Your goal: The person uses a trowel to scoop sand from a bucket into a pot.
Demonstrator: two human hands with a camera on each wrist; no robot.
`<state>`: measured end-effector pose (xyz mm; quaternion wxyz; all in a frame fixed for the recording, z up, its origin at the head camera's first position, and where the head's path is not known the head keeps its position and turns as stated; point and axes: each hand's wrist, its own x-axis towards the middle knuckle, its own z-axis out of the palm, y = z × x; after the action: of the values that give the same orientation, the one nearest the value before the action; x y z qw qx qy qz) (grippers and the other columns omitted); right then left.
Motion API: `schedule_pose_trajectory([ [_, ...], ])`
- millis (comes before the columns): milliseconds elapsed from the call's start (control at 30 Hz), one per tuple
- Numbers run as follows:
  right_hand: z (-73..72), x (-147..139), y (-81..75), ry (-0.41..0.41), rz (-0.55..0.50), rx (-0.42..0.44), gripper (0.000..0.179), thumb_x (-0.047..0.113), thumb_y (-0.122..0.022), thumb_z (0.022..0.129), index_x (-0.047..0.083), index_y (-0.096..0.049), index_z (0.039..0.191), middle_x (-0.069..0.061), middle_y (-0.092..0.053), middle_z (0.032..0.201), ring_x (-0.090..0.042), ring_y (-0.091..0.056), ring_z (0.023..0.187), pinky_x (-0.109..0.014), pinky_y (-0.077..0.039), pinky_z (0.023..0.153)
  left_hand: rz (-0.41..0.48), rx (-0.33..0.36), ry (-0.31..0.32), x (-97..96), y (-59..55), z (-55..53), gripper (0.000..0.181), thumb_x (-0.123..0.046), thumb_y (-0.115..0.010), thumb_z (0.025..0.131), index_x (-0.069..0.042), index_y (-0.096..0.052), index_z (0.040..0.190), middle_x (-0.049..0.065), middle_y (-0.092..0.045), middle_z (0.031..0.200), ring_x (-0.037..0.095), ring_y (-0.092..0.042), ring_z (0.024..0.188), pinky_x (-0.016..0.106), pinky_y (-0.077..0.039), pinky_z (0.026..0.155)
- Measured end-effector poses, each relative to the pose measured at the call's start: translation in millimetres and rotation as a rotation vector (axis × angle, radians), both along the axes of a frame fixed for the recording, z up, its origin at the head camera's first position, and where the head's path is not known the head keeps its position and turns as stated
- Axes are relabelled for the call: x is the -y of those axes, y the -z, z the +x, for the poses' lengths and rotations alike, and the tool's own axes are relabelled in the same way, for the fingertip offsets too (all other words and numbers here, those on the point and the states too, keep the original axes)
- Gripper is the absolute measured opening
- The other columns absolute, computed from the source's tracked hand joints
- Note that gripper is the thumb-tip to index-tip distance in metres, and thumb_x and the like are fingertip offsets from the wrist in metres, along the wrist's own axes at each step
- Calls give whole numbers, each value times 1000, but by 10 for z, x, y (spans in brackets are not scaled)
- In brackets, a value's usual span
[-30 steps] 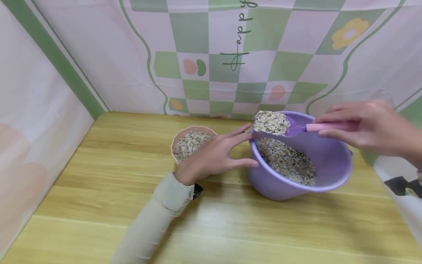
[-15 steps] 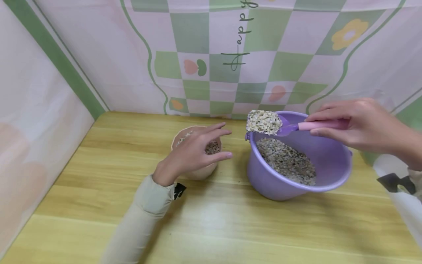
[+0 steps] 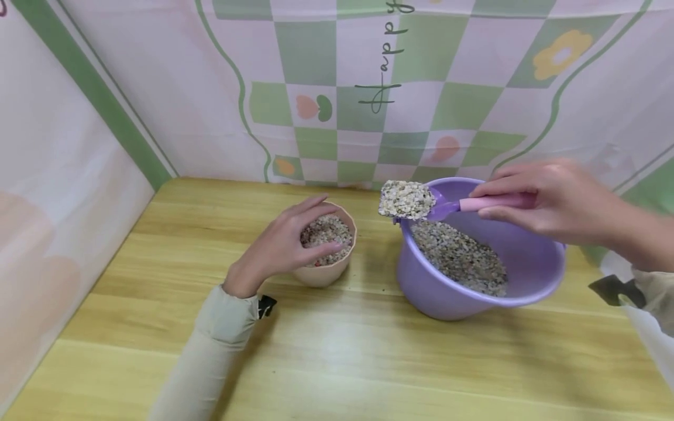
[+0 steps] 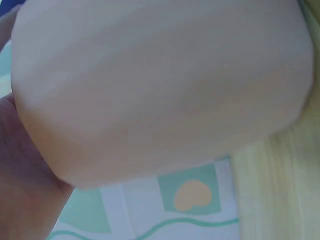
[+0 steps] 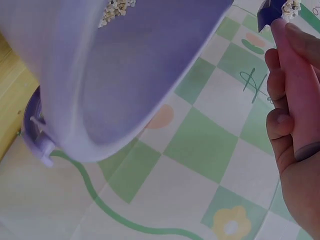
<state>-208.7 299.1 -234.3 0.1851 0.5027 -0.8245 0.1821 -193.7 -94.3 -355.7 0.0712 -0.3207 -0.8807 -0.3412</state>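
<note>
My right hand [image 3: 553,204] grips the pink handle of a hand trowel [image 3: 487,203]; in the right wrist view its fingers wrap round the handle [image 5: 295,85]. The purple blade, heaped with pale gravel [image 3: 405,200], is level above the left rim of a lilac bucket [image 3: 437,301]. Inside the bucket lies more gravel [image 3: 458,257]. At the left, my left hand [image 3: 281,237] curves round a peach pot [image 3: 322,276] filled with gravel [image 3: 329,234], thumb over the near side and fingers at the far rim. The pot's faceted wall [image 4: 160,90] fills the left wrist view, against the palm.
Both containers stand on a wooden table [image 3: 326,362], the pot left of the bucket with a gap between. A printed green-and-white checked cloth [image 3: 358,105] hangs behind, and another cloth [image 3: 52,193] rises on the left. The bucket's handle joint [image 5: 42,142] sticks out at its side.
My left hand has moved left from the bucket's rim to the pot, which has shifted slightly right. My right hand has carried the loaded trowel left, its tip now past the bucket's rim.
</note>
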Motion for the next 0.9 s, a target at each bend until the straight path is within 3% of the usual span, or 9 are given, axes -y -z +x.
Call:
schedule_pose_trajectory([
  [233, 6, 76, 1, 1, 21, 9, 33, 36, -82, 81, 9, -79, 100, -3, -76, 93, -14, -70, 74, -10, -52, 72, -19, 45, -94, 151, 54, 35, 70, -64, -72, 82, -31, -56, 141, 1, -35, 159, 24, -26, 148, 64, -31, 111],
  [400, 4, 122, 2, -6, 28, 23, 30, 20, -87, 73, 8, -79, 100, -8, -76, 96, -29, -73, 81, -7, -47, 86, -33, 69, -101, 219, 89, 45, 76, -65, -72, 80, -34, -50, 146, 3, -30, 161, 28, -29, 146, 64, -33, 109],
  [533, -15, 160, 22, -14, 29, 18, 29, 22, -86, 74, 8, -80, 99, -9, -76, 95, -35, -73, 85, -6, -40, 93, -42, 76, -96, 264, 129, 48, 82, -62, -76, 78, -29, -49, 148, 8, -30, 161, 37, -34, 143, 64, -36, 107],
  [600, -21, 183, 36, -16, 28, 19, 29, 27, -85, 76, 9, -80, 98, -9, -76, 95, -36, -73, 85, -9, -42, 94, -45, 76, -99, 286, 147, 53, 85, -63, -77, 76, -25, -49, 148, 9, -30, 161, 38, -35, 142, 63, -36, 107],
  [733, -26, 241, 47, -15, 42, 16, 30, 35, -80, 83, 11, -80, 100, -5, -76, 96, -27, -74, 80, -16, -54, 81, -34, 81, -110, 345, 184, 72, 94, -62, -83, 69, -22, -49, 148, 8, -31, 161, 36, -35, 143, 61, -35, 109],
  [900, -14, 319, 26, -3, 82, 30, 29, 17, -84, 75, 10, -79, 103, 0, -75, 93, -9, -67, 69, -17, -52, 66, -5, 85, -118, 419, 216, 98, 105, -62, -88, 62, -25, -46, 150, 12, -33, 160, 36, -35, 142, 62, -35, 109],
])
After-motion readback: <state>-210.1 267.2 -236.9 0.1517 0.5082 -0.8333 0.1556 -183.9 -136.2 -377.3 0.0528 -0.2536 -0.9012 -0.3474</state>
